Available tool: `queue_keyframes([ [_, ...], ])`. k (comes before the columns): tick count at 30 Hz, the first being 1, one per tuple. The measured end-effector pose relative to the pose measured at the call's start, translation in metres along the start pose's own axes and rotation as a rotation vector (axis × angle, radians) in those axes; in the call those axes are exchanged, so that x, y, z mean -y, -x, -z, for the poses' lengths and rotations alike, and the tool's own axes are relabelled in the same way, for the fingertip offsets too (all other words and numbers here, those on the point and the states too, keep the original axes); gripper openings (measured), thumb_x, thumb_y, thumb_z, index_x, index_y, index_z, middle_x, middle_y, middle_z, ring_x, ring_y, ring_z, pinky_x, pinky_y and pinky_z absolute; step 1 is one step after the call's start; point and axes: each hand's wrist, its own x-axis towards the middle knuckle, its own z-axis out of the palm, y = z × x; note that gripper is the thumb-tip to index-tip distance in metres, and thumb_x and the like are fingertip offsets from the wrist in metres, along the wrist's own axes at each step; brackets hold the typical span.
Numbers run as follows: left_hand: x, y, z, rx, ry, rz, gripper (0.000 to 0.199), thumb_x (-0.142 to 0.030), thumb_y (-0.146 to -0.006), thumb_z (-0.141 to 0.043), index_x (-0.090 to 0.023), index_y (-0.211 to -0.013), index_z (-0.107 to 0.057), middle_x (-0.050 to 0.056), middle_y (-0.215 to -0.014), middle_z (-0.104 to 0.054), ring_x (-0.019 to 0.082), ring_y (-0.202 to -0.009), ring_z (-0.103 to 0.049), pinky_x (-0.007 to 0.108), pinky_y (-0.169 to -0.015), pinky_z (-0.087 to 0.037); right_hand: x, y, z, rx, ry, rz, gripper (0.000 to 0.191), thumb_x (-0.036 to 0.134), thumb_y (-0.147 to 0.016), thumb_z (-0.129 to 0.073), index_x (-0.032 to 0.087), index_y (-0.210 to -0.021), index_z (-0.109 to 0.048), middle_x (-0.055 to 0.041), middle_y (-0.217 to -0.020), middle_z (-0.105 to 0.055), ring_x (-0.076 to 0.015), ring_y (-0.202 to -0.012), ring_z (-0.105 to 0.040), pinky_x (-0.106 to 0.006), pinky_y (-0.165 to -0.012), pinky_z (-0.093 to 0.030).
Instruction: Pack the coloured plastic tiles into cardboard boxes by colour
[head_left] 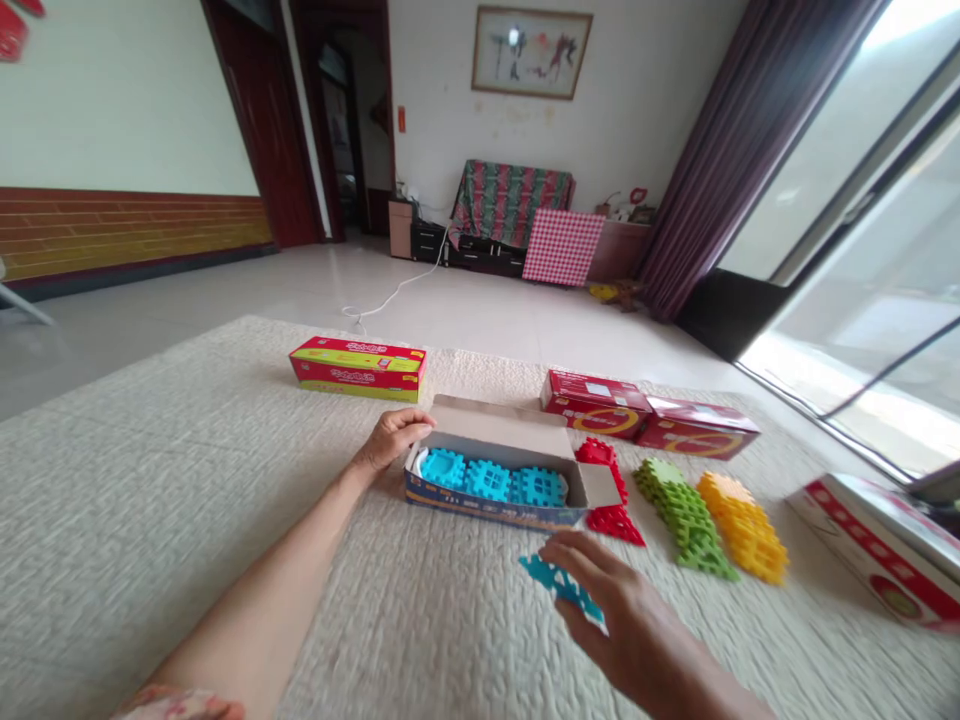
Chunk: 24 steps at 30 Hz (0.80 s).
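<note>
Blocks (pixel 487 481) in blue, with notched edges, are lined up in an open box (pixel 480 508) at the centre of the frame; its lid is raised along the far side, and a flap is spread at the right end. The lid's left edge is met by the fingertips of the left hand (pixel 394 437), whose fingers are bent; whether the edge is pinched cannot be told. Below the box, a blue piece (pixel 562 587) is gripped between the thumb and fingers of the right hand (pixel 626 600). Red pieces (pixel 615 522) are laid just beside the box's right end; green pieces (pixel 682 515) and yellow pieces (pixel 742 525) are set in rows farther right; a red-and-yellow box (pixel 358 370) is placed at upper left of the open box.
</note>
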Motion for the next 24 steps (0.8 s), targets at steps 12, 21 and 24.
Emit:
queue_keyframes([
  [12,0.007,-0.002,0.002,0.036,-0.007,-0.052,0.016,-0.027,-0.07,-0.062,-0.015,-0.076,-0.07,-0.001,-0.063,-0.061,0.013,-0.061,-0.052,0.023,-0.06,-0.039,0.001,-0.119,0.008,-0.052,0.069,0.147,0.042,0.009,-0.069,-0.053,0.02,-0.109,-0.061,-0.0075,-0.108,-0.064,-0.0214,-0.097,-0.061,-0.036,-0.087,-0.049],
  [21,0.009,-0.001,0.001,0.034,0.021,-0.042,0.015,-0.026,-0.07,-0.063,-0.015,-0.077,-0.07,-0.001,-0.063,-0.061,0.011,-0.059,-0.05,0.022,-0.057,-0.038,-0.017,-0.086,0.032,-0.54,0.147,0.024,0.027,0.028,-0.083,-0.051,0.022,-0.108,-0.06,-0.0088,-0.116,-0.061,-0.0228,-0.104,-0.059,-0.041,-0.088,-0.048],
  [24,0.009,-0.002,0.002,0.031,0.048,-0.023,0.018,-0.028,-0.071,-0.064,-0.015,-0.082,-0.071,-0.001,-0.064,-0.061,0.011,-0.057,-0.049,0.022,-0.055,-0.037,-0.039,-0.063,0.03,-0.807,0.172,-0.192,0.036,0.04,-0.081,-0.053,0.023,-0.113,-0.059,-0.0103,-0.12,-0.058,-0.0258,-0.102,-0.059,-0.045,-0.086,-0.048],
])
